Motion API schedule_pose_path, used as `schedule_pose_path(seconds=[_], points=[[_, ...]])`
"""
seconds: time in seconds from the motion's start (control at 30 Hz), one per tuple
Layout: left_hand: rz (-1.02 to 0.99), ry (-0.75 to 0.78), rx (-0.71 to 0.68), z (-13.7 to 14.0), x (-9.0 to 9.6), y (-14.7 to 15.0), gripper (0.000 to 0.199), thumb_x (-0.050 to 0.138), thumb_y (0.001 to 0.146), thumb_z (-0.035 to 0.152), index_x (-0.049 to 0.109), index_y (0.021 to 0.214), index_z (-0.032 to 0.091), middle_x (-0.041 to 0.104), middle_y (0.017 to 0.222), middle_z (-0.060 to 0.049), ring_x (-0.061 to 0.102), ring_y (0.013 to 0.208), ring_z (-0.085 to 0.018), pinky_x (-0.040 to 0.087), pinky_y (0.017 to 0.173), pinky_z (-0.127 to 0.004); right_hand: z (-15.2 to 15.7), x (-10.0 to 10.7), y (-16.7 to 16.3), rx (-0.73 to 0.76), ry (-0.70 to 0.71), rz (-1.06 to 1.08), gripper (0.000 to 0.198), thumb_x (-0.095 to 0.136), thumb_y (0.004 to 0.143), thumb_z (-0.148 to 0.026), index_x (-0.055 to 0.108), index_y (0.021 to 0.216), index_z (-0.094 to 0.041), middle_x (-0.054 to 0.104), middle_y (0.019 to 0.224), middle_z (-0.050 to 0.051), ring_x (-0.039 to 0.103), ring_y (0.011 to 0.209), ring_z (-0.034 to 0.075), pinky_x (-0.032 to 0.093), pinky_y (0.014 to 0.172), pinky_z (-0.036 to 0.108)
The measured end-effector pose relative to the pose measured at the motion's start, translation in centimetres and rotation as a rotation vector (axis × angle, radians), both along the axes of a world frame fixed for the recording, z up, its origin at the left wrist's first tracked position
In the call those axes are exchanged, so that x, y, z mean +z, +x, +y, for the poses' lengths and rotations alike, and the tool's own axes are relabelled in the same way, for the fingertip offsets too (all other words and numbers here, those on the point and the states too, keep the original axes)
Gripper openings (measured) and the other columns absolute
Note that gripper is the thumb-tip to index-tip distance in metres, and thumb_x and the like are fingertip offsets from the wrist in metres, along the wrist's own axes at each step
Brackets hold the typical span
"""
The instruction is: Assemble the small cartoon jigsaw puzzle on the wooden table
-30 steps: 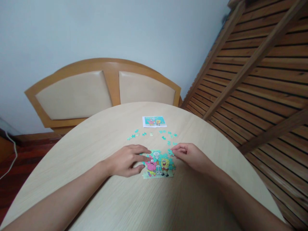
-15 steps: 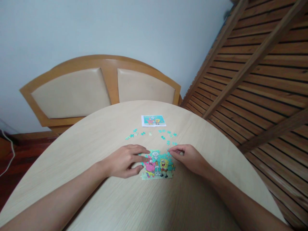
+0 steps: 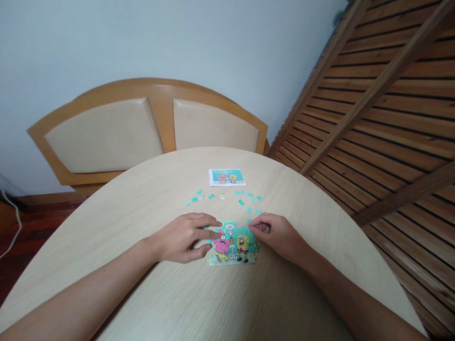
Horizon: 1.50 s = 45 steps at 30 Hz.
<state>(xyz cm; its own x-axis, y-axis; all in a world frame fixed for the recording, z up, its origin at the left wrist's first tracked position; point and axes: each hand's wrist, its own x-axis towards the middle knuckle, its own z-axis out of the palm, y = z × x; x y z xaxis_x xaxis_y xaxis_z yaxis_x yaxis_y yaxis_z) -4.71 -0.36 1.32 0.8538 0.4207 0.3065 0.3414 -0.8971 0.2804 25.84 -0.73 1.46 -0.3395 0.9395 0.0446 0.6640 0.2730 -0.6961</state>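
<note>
A partly joined jigsaw puzzle (image 3: 232, 248) with three cartoon figures lies flat on the round table. My left hand (image 3: 188, 237) rests at its upper left, fingers stretched out and apart, the tips touching the pink figure's side. At the upper right edge, my right hand (image 3: 273, 232) is pinched over the puzzle's border by the yellow figure. A small puzzle piece seems to be between its thumb and index finger, mostly hidden by the fingertips. Just beyond this hand lie loose teal puzzle pieces (image 3: 249, 210).
Farther back on the table (image 3: 159, 189) stands a picture card (image 3: 227, 177) showing the same cartoon. Several more loose pieces (image 3: 211, 196) are scattered in an arc before it. Behind the table is a padded wooden chair back (image 3: 165, 118), with a slatted wooden panel (image 3: 373, 118) on the right.
My right hand has shifted slightly down, its pinched fingertips now closer against the puzzle's upper right edge. My left hand stays in place.
</note>
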Motion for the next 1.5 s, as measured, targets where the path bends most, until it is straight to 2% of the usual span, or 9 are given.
schedule_pose_path(seconds=[0.33, 0.67, 1.03, 1.23, 1.5], points=[[0.01, -0.007, 0.004, 0.0, 0.0, 0.0, 0.037, 0.057, 0.092, 0.028, 0.064, 0.127, 0.024, 0.063, 0.133, -0.009, 0.061, 0.121, -0.026, 0.05, 0.106, -0.046, 0.8, 0.4, 0.9, 0.038, 0.156, -0.098, 0.019, 0.061, 0.092, -0.027, 0.079, 0.097, -0.023, 0.074, 0.103, 0.007, 0.067, 0.098, 0.023, 0.049, 0.093, 0.038], [0.009, -0.01, 0.007, -0.1, 0.1, 0.0, 0.037, 0.056, 0.092, 0.027, 0.064, 0.128, 0.025, 0.063, 0.133, -0.009, 0.061, 0.121, -0.026, 0.051, 0.106, -0.045, 1.0, -0.8, 0.8, 0.043, 0.202, -0.091, 0.019, 0.062, 0.092, -0.024, 0.08, 0.099, -0.025, 0.072, 0.105, 0.005, 0.066, 0.098, 0.022, 0.051, 0.091, 0.038], [0.003, -0.008, 0.005, -0.1, 0.1, 0.0, 0.036, 0.056, 0.092, 0.028, 0.063, 0.127, 0.026, 0.064, 0.133, -0.008, 0.061, 0.121, -0.025, 0.051, 0.105, -0.046, 1.0, -0.9, 0.6, 0.053, 0.23, -0.065, 0.021, 0.058, 0.095, -0.026, 0.077, 0.103, -0.024, 0.072, 0.106, 0.006, 0.066, 0.101, 0.023, 0.051, 0.095, 0.04], [0.021, -0.01, 0.012, -0.1, 0.1, 0.1, 0.035, 0.056, 0.092, 0.027, 0.064, 0.127, 0.025, 0.063, 0.134, -0.008, 0.06, 0.122, -0.025, 0.05, 0.106, -0.046, 0.8, -1.0, 0.3, 0.021, 0.251, -0.106, 0.021, 0.07, 0.087, -0.029, 0.077, 0.105, -0.023, 0.07, 0.109, 0.008, 0.065, 0.103, 0.025, 0.051, 0.095, 0.041], [0.006, -0.007, 0.011, -0.1, 0.1, 0.1, 0.037, 0.056, 0.091, 0.027, 0.064, 0.127, 0.025, 0.064, 0.133, -0.009, 0.062, 0.12, -0.026, 0.051, 0.105, -0.046, 0.9, -1.1, 0.2, 0.025, 0.276, -0.11, 0.015, 0.07, 0.087, -0.026, 0.078, 0.099, -0.023, 0.07, 0.105, 0.007, 0.066, 0.1, 0.023, 0.052, 0.093, 0.04]])
